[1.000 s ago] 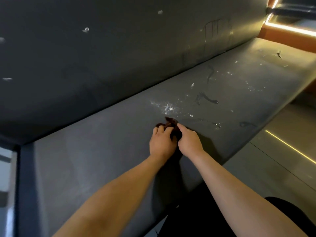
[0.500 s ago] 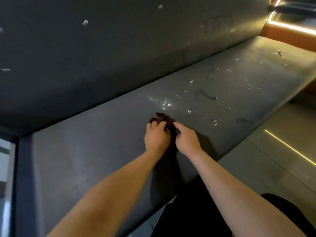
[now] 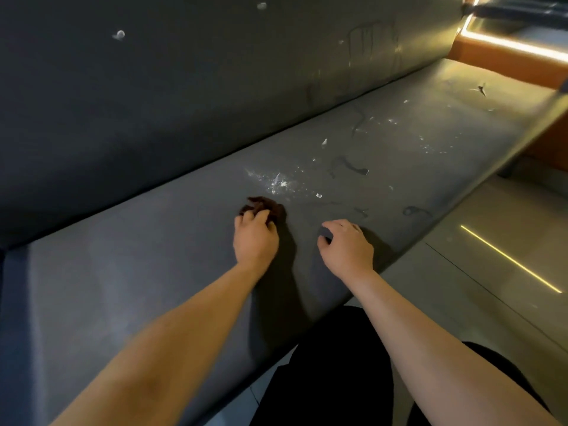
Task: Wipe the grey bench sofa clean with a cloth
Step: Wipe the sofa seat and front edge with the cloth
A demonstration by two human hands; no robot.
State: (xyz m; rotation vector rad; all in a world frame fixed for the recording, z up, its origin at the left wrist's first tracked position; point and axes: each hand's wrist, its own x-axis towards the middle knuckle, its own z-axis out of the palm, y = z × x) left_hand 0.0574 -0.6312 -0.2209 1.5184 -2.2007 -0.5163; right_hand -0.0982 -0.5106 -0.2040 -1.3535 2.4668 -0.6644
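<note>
left hand on the cloth, just short of the white splatter

my left hand [image 3: 255, 238] lay knuckles up on the seat of the grey bench sofa [image 3: 153, 272], its fingers curled over a bunched dark brown cloth [image 3: 267, 206] and pressing it to the upholstery. the cloth poked out past my fingertips and sat just on the near side of the white splatter [image 3: 279, 182], close to it, though i could not tell whether the two touched.

my right hand [image 3: 345, 247] was apart from the left, nearer me than the splatter and off to its right. its fingers were loosely bent with nothing in them, the tips at the seat surface by the front edge.

beyond the splatter to the right a dark squiggle mark [image 3: 350, 166] crossed the seat, with more pale specks [image 3: 427, 146] scattered further along. behind the splatter rose the backrest [image 3: 184, 103], carrying a couple of small white blobs [image 3: 119, 34] high up to the left. far right of the splatter, at the end of the bench, an orange ledge [image 3: 507, 59] glowed under a strip of light.

on the near side of the splatter, past the seat's front edge, were my black trousers [image 3: 338, 364] and the pale floor [image 3: 461, 302], which had a thin yellow line of light [image 3: 510, 259] running across it.
</note>
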